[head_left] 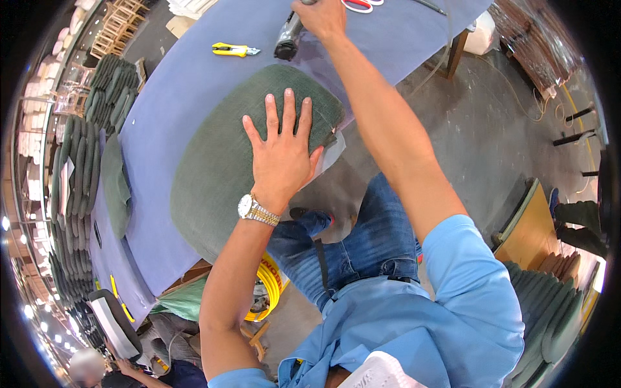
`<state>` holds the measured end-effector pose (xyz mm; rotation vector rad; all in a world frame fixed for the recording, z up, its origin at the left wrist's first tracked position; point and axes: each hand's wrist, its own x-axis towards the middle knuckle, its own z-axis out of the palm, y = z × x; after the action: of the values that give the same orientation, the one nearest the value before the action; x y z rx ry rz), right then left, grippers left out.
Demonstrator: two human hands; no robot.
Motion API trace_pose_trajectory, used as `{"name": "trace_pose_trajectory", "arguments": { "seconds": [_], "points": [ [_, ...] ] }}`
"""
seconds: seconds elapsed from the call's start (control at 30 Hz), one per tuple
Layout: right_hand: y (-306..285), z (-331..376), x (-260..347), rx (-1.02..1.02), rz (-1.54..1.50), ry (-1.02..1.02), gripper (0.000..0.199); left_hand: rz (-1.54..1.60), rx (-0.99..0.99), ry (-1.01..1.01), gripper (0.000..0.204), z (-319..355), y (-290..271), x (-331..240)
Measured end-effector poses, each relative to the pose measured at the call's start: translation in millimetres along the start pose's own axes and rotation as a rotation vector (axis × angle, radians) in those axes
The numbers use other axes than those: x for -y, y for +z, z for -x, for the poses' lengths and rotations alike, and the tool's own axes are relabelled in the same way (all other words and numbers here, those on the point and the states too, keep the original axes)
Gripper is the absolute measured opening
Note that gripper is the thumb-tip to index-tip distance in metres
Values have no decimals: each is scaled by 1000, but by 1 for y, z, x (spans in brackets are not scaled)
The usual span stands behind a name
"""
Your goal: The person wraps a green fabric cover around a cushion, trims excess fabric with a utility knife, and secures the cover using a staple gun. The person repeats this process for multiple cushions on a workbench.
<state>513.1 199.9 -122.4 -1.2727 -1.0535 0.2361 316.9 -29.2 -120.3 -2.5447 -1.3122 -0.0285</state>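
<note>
Pressing left hand (283, 155) flat on green cushion (223, 161).

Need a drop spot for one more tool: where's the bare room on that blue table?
Free: the blue table between the yellow utility knife and the green cushion, and the strip left of the cushion. Crowded: the far edge, where the right hand grips a dark tool beside red-handled scissors. The left hand lies flat on the cushion.
</note>
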Motion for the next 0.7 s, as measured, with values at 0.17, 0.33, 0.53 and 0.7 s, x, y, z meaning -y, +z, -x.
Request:
{"name": "trace_pose_trajectory", "arguments": {
  "seconds": [0.17,0.33,0.53,0.7],
  "points": [
    [-54,8,42,313,330,-66,99,-33,31,0,91,1,-2,0],
    [-72,51,4,521,328,144,61,-40,38,2,93,-5,-5,0],
    [-135,121,34,341,-271,310,45,-28,35,-9,92,-5,-6,0],
    [-219,241,62,397,-231,77,37,-25,29,-23,94,-3,-4,-1]
  ]
}}
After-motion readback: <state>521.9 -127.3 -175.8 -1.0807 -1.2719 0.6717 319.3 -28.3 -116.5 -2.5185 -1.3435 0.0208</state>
